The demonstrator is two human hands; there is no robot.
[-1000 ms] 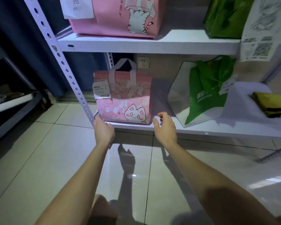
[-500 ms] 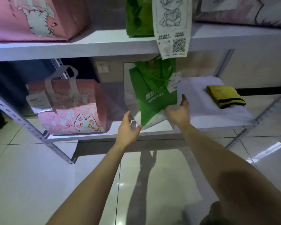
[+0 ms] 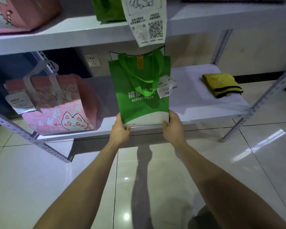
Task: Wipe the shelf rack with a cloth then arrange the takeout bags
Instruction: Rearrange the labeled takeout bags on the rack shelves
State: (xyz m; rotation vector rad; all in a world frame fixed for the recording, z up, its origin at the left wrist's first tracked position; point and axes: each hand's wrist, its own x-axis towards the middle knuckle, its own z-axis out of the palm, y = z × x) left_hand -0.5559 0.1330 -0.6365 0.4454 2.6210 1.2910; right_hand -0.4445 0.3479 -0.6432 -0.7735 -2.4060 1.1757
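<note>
A green and white pizza takeout bag (image 3: 139, 90) stands upright at the front of the white lower shelf (image 3: 196, 90). My left hand (image 3: 120, 129) grips its lower left corner and my right hand (image 3: 172, 125) grips its lower right corner. To its left on the same shelf sits a pink cat takeout bag (image 3: 56, 104) with a receipt tag. A folded yellow cloth (image 3: 221, 84) lies at the right end of the shelf, apart from both hands.
The upper shelf (image 3: 205, 19) carries a pink bag (image 3: 23, 12), a green bag (image 3: 107, 9) and a hanging receipt with a QR code (image 3: 147, 22). Perforated metal posts (image 3: 28, 138) stand at the left and right. A wall socket (image 3: 93, 61) sits behind. Glossy floor tiles lie below.
My view and both hands shifted right, from the pink cat bag to the green bag. The hands now hold its bottom corners, and the bag stands straighter, facing front.
</note>
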